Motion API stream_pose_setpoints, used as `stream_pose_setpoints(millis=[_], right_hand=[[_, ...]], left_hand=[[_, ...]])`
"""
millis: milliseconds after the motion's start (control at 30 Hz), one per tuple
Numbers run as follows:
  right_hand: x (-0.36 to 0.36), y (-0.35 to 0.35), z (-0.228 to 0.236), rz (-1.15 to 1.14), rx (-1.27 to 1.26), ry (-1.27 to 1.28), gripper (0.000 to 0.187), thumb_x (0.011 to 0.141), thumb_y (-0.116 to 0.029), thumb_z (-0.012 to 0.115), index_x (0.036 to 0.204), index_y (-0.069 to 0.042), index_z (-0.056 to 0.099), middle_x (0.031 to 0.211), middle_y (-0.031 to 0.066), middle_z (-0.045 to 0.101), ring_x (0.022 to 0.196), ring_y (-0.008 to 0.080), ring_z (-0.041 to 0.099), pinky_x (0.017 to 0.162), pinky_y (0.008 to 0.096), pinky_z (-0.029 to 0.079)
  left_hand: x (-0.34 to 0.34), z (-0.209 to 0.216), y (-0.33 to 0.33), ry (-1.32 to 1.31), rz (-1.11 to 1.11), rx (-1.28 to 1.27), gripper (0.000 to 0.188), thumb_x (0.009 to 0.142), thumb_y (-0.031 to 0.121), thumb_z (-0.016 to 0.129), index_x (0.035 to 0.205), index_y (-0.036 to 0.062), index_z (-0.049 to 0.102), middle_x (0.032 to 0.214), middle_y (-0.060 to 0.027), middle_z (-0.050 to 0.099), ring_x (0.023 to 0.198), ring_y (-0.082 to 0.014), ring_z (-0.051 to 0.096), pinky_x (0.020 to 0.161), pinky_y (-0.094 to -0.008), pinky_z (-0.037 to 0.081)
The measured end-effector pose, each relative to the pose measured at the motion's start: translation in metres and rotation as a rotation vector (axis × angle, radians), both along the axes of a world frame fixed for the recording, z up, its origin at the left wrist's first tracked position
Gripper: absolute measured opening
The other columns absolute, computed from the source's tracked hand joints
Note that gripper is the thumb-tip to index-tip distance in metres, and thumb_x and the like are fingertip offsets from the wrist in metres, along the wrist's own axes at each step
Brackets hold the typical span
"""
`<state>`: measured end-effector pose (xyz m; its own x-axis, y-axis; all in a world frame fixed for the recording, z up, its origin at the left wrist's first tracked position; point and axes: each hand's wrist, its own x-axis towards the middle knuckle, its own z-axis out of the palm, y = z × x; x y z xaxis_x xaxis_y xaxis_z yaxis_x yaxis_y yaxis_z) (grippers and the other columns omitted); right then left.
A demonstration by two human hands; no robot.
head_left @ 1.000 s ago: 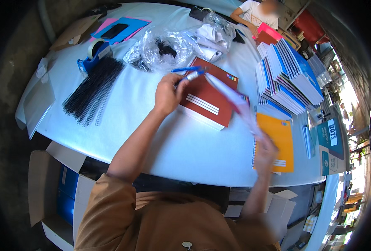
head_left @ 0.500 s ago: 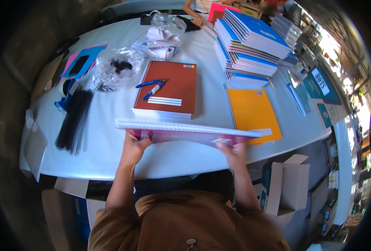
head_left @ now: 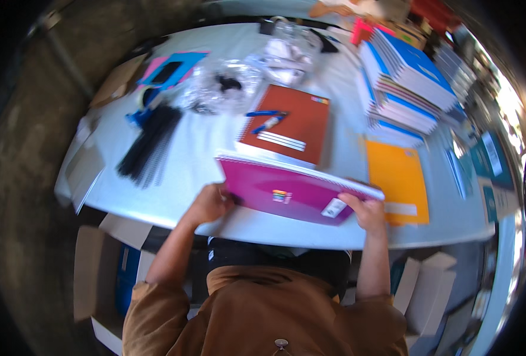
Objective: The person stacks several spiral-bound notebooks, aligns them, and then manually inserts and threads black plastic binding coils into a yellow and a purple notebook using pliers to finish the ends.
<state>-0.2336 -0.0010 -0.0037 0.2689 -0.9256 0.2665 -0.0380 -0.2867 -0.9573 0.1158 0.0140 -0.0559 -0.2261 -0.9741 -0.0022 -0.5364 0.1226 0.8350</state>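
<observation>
A purple spiral notebook [head_left: 257,184] is held up above the near side of the table, its coil edge up and its cover facing me. My right hand [head_left: 368,213] grips its right end, thumb on the cover beside a white label. At the lower left corner, my left hand [head_left: 211,203] is closed on the edge; its fingertips are partly hidden and blurred. Just beyond is a thick brown spiral notebook [head_left: 311,121] with two blue pens [head_left: 269,123] on top. A yellow notebook [head_left: 393,172] lies to the right of it.
Stacked blue-covered notebooks [head_left: 414,62] stand at the far right. Black binding coils [head_left: 150,145], a blue tape dispenser [head_left: 139,115] and crumpled clear plastic [head_left: 201,89] lie to the left. Open cardboard boxes [head_left: 91,267] sit below the table's near edge. Another person's hand [head_left: 331,8] shows at the far side.
The purple notebook has tilted so its cover now faces me, its right end lower than its left. Both hands still hold it. The whole view has shifted, and table items appear farther right.
</observation>
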Motion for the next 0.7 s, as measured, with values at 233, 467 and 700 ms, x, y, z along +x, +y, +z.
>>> stream_pose_setpoints(millis=[233, 467, 700], right_hand=[[0.009, 0.004, 0.002, -0.082, -0.154, 0.046, 0.02, 0.079, -0.007, 0.066, 0.097, 0.002, 0.066, 0.086, 0.0114, 0.068, 0.073, 0.0136, 0.063, 0.067, 0.0238, 0.048], [0.007, 0.007, 0.002, -0.058, -0.188, -0.001, 0.024, 0.08, -0.011, 0.067, 0.099, 0.002, 0.066, 0.086, 0.0109, 0.068, 0.073, 0.0128, 0.062, 0.066, 0.0225, 0.047], [0.007, 0.013, 0.001, -0.08, -0.191, -0.016, 0.024, 0.08, -0.009, 0.067, 0.1, 0.003, 0.065, 0.087, 0.0112, 0.068, 0.075, 0.0125, 0.062, 0.067, 0.0231, 0.047]], left_hand=[[0.131, 0.006, -0.004, -1.078, 0.828, 0.104, 0.028, 0.081, 0.034, 0.058, 0.087, 0.0079, 0.064, 0.087, -0.0146, 0.066, 0.082, -0.0322, 0.064, 0.074, -0.0429, 0.049], [0.123, 0.05, 0.003, -0.231, 0.995, -0.473, 0.017, 0.087, 0.012, 0.056, 0.092, -0.004, 0.059, 0.085, -0.0177, 0.065, 0.076, -0.0222, 0.064, 0.07, -0.0292, 0.048], [0.147, 0.032, 0.019, -0.92, 0.626, 0.11, 0.035, 0.075, 0.039, 0.065, 0.091, 0.0085, 0.065, 0.089, -0.0113, 0.065, 0.088, -0.0308, 0.061, 0.075, -0.0416, 0.048]])
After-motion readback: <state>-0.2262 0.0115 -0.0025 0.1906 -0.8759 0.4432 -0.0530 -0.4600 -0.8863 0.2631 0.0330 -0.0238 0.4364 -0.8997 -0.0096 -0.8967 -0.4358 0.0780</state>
